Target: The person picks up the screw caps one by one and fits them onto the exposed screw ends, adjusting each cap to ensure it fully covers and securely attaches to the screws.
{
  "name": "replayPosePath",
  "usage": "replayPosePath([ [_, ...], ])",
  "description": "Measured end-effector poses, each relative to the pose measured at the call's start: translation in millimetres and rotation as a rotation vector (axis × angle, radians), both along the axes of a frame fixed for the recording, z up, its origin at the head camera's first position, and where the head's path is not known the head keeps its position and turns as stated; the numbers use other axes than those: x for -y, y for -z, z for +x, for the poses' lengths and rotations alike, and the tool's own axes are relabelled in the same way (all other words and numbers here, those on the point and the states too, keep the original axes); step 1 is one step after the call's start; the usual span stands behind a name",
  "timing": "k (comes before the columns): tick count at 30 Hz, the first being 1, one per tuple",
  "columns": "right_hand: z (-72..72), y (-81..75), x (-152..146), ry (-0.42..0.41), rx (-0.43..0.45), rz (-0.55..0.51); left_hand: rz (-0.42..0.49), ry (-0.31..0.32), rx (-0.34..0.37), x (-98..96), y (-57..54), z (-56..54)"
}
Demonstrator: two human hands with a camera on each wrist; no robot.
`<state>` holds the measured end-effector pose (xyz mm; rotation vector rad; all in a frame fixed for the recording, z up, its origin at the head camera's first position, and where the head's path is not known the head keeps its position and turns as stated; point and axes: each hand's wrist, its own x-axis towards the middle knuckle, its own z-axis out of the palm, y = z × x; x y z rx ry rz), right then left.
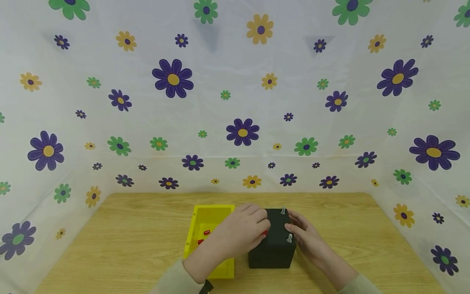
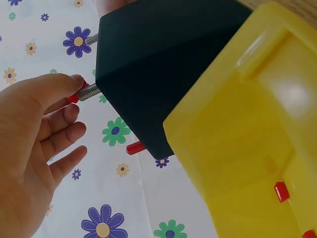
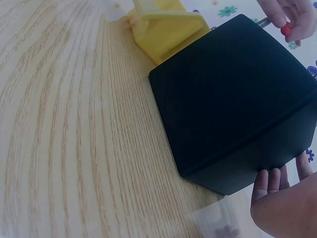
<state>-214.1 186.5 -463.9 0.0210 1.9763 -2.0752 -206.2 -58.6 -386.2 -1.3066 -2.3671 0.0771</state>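
Observation:
A black box (image 1: pixel 271 257) stands on the table with metal threaded studs (image 1: pixel 289 238) rising from its top. My left hand (image 1: pixel 240 228) is over the box's left side. In the left wrist view its thumb and forefinger pinch a small red cap (image 2: pixel 74 98) right at the tip of a threaded stud (image 2: pixel 89 91), the other fingers loosely bent. A second red cap (image 2: pixel 134 148) sticks out from the same face of the box. My right hand (image 1: pixel 310 239) holds the box's right side, thumb on the top edge and fingers along the side wall.
Left of the box stands a yellow bin (image 1: pixel 232 269), partly covered by my left forearm. Loose red caps (image 1: pixel 207 232) lie inside it. The wooden table (image 1: pixel 139 237) is enclosed by white flowered cloth (image 1: pixel 220 114) at the back and sides.

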Motion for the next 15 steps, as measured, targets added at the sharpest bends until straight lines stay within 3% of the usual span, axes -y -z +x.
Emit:
replayPosePath([
  [5, 0.1, 0.4, -0.6, -0.001, -0.006, 0.009, -0.045, -0.001, -0.039, -2.3, -2.6, 1.7],
  [15, 0.0, 1.4, -1.0, -0.001, -0.004, 0.002, -0.083, -0.006, -0.042, -4.3, -5.2, 3.6],
])
